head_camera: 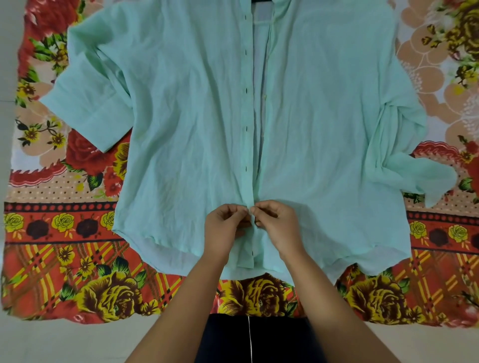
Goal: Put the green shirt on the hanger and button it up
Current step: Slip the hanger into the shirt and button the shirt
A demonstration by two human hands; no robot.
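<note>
The pale green shirt lies flat, front up, on a flowered cloth, its collar at the far end. A dark bit of the hanger shows at the top edge inside the collar. The front gapes open from the collar down to near the hem, showing dark buttonholes on the left band and small buttons on the right. My left hand pinches the buttonhole band near the hem. My right hand pinches the other edge against it. The button between my fingertips is hidden.
The red, orange and yellow flowered cloth covers the pale floor under the shirt. The left sleeve lies folded out to the left; the right sleeve trails crumpled to the right. My dark-clothed legs are at the near edge.
</note>
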